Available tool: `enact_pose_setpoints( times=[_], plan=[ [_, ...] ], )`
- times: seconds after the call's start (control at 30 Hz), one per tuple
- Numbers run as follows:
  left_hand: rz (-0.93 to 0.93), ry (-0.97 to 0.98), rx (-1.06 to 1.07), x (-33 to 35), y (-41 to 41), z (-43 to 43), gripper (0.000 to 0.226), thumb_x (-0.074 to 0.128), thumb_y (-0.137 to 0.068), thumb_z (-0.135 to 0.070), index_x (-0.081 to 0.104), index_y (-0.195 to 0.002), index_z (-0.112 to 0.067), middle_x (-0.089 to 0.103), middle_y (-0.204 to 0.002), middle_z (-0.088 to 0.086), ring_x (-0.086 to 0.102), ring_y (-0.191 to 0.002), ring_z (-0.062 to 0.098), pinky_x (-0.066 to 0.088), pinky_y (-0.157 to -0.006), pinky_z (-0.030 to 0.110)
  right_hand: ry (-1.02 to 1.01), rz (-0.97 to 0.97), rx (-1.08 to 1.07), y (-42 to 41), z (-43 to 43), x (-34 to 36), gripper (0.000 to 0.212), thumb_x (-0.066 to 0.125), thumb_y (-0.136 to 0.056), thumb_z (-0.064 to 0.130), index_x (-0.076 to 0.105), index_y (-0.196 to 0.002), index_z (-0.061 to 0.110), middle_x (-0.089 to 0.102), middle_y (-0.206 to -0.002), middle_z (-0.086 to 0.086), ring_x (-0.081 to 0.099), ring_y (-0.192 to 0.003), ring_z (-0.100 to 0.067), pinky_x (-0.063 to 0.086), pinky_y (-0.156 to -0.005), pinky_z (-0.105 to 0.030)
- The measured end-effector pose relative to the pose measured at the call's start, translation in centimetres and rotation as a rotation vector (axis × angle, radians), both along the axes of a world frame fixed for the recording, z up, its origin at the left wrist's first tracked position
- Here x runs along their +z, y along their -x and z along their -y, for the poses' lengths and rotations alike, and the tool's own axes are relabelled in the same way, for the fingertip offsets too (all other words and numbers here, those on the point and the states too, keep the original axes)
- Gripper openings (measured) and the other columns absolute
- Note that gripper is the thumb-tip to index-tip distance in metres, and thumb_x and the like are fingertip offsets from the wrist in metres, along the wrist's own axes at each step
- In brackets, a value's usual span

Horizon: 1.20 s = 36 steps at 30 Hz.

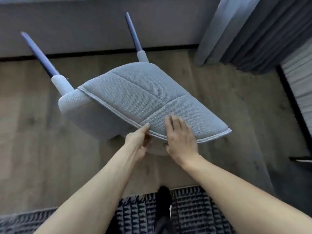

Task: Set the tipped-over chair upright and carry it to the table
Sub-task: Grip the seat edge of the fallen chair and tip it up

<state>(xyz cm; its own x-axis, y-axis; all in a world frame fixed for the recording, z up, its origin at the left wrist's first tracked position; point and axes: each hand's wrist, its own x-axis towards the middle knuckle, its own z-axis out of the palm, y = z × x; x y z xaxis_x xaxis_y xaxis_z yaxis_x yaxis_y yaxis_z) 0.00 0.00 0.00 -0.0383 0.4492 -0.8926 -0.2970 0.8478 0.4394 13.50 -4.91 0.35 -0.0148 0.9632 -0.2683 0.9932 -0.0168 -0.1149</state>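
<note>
A grey upholstered chair (135, 97) is tipped over on the wooden floor, its quilted backrest facing up toward me and two dark legs pointing away toward the wall. My left hand (139, 141) grips the near piped edge of the backrest, thumb on top and fingers curled underneath. My right hand (181, 139) lies on the backrest just to the right, fingers spread on the fabric and thumb hooked under the same edge. The chair's other legs and its seat are hidden below. No table is in view.
A grey wall with a dark skirting strip (101, 52) runs behind the chair. Grey curtains (253, 34) hang at the right. A dark patterned rug (189, 210) lies under my foot (163, 196) at the bottom.
</note>
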Motion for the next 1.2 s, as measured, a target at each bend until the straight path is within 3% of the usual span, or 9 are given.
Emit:
enact_pose_setpoints(
  times=[0.13,0.23,0.63,0.8,0.87,0.97,1.03,1.13,1.2],
  plan=[
    [0.267,-0.028,0.115,-0.9,-0.8,-0.2,0.019,0.059,-0.093,-0.020,0.062,-0.111,-0.013,0.070,-0.105,0.010,0.066,-0.091,0.025,0.056,-0.073,0.040,-0.132,0.026,0.025,-0.5,-1.0,-0.8,0.058,0.052,-0.084,0.004,0.043,-0.141,0.006,0.042,-0.146,-0.022,0.041,-0.131,-0.043,0.038,-0.100,-0.057],
    [0.262,-0.050,0.160,-0.9,-1.3,-0.7,0.027,0.060,-0.092,-0.018,0.062,-0.118,-0.009,0.070,-0.116,0.012,0.068,-0.100,0.027,0.057,-0.078,0.046,-0.152,0.042,0.032,-0.2,-1.4,-1.6,0.052,0.036,-0.091,0.007,0.043,-0.142,0.009,0.042,-0.147,-0.021,0.041,-0.131,-0.045,0.037,-0.100,-0.059],
    [0.027,-0.146,0.181,2.0,-0.3,-1.9,0.022,0.062,-0.091,-0.012,0.063,-0.110,-0.001,0.072,-0.096,0.013,0.070,-0.082,0.025,0.059,-0.057,0.038,-0.114,0.132,0.156,1.4,-3.5,2.2,0.053,0.027,-0.087,0.009,0.057,-0.130,0.006,0.056,-0.133,-0.026,0.055,-0.116,-0.049,0.047,-0.087,-0.060],
    [0.063,-0.177,0.210,8.5,0.2,-3.2,0.016,0.065,-0.088,-0.009,0.066,-0.102,-0.001,0.073,-0.095,0.016,0.071,-0.080,0.030,0.060,-0.072,0.055,-0.057,0.192,0.284,1.1,-5.5,11.0,0.058,0.031,-0.091,0.011,0.030,-0.149,0.012,0.033,-0.153,-0.023,0.034,-0.135,-0.045,0.036,-0.102,-0.056],
    [0.075,-0.187,0.227,11.7,0.8,-4.0,0.011,0.063,-0.089,-0.008,0.065,-0.098,-0.002,0.072,-0.091,0.016,0.070,-0.076,0.029,0.060,-0.067,0.054,-0.036,0.216,0.324,1.8,-6.8,14.9,0.057,0.036,-0.094,0.013,0.026,-0.150,0.015,0.031,-0.154,-0.020,0.034,-0.135,-0.041,0.036,-0.102,-0.053],
    [0.062,-0.216,0.220,16.5,1.8,-5.3,0.007,0.060,-0.091,-0.005,0.064,-0.096,-0.005,0.069,-0.082,0.012,0.067,-0.070,0.024,0.062,-0.052,0.041,-0.029,0.215,0.384,2.9,-8.9,21.4,0.043,0.040,-0.092,0.010,0.044,-0.135,0.015,0.053,-0.132,-0.015,0.052,-0.116,-0.036,0.046,-0.087,-0.044],
    [0.089,-0.228,0.214,19.3,2.6,-6.7,0.009,0.058,-0.091,-0.004,0.063,-0.099,-0.005,0.068,-0.084,0.012,0.067,-0.072,0.023,0.060,-0.046,0.038,-0.031,0.205,0.437,3.7,-10.7,25.2,0.033,0.045,-0.091,0.010,0.054,-0.122,0.015,0.060,-0.118,-0.011,0.058,-0.108,-0.033,0.041,-0.074,-0.036],
    [0.124,-0.219,0.221,21.8,4.1,-8.9,0.017,0.052,-0.095,-0.005,0.061,-0.109,-0.003,0.067,-0.087,0.012,0.065,-0.074,0.022,0.059,-0.044,0.036,-0.017,0.284,0.553,5.7,-13.4,29.7,0.028,0.053,-0.089,0.018,0.062,-0.116,0.018,0.062,-0.115,-0.008,0.059,-0.107,-0.030,0.034,-0.070,-0.031],
    [0.165,-0.207,0.226,23.1,5.5,-10.4,0.012,0.048,-0.097,-0.005,0.060,-0.098,-0.003,0.065,-0.085,0.012,0.063,-0.073,0.021,0.057,-0.041,0.034,-0.015,0.326,0.622,7.5,-15.3,31.5,0.020,0.054,-0.088,0.019,0.064,-0.105,0.019,0.062,-0.105,-0.006,0.059,-0.098,-0.029,0.034,-0.068,-0.029]
  ],
)
